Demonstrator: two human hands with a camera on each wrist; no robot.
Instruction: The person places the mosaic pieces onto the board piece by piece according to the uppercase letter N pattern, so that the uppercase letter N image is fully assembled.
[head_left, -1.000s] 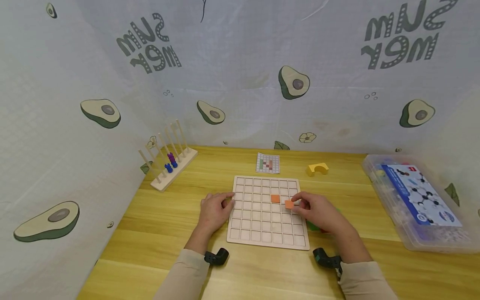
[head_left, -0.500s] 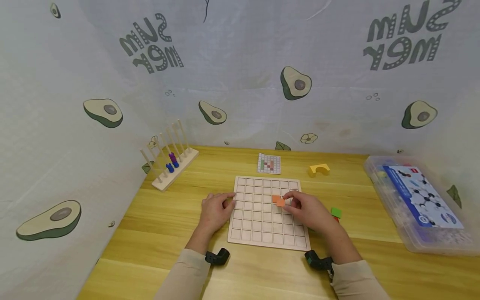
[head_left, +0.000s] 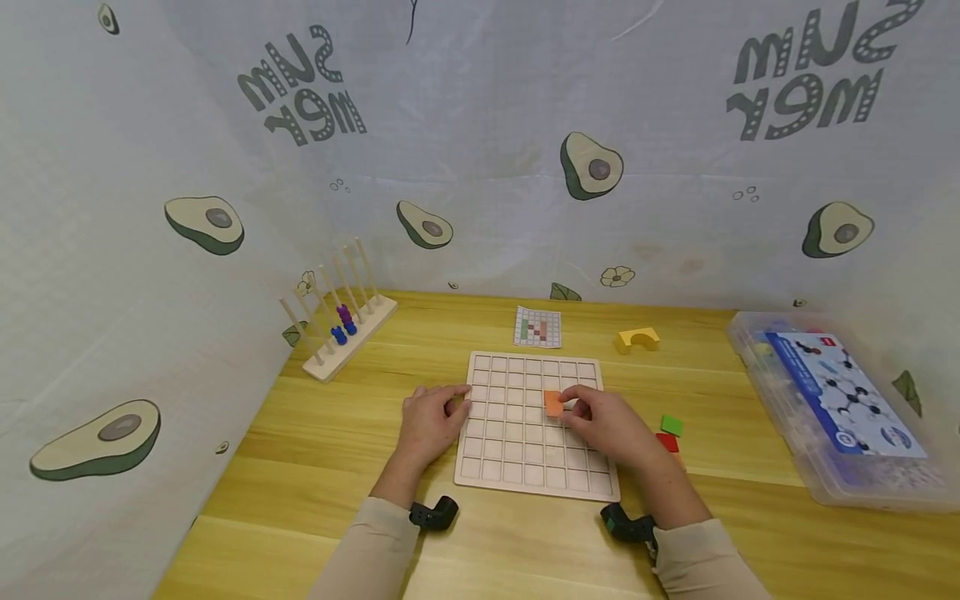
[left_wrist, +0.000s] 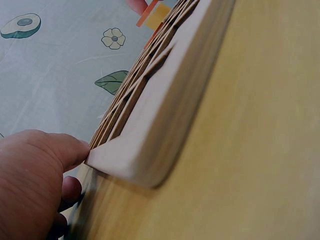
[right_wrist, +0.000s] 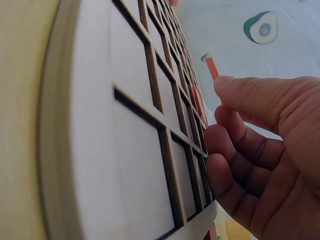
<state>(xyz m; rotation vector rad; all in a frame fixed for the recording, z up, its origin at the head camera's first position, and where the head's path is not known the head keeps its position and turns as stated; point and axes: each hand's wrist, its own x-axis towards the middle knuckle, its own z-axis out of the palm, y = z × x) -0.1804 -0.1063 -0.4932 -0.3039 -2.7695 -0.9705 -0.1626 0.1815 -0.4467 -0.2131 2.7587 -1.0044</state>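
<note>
A pale wooden grid board [head_left: 502,475] lies flat on the table. My left hand [head_left: 432,423] rests by its left edge, with a fingertip touching the corner in the left wrist view. Over the board, my right hand [head_left: 609,425] pinches an orange square tile [right_wrist: 212,66] between thumb and fingers, the other fingers loosely bent. A second orange tile [right_wrist: 197,102] sits in one of the board's squares. From the head, the held tile overlaps the near side of that one, and the right wrist view shows it raised off the grid.
Right of the board lie a green tile [head_left: 671,426] and a red tile [head_left: 667,442], partly behind my forearm. Behind stand a printed pattern card [head_left: 537,327] and a yellow arch block [head_left: 637,340]. A peg rack [head_left: 352,339] is at left, a clear plastic case [head_left: 806,467] at right.
My right hand has moved left over the board with the orange tile, up to the seated one. The green and red tiles have come into fuller view. My left hand stays put.
</note>
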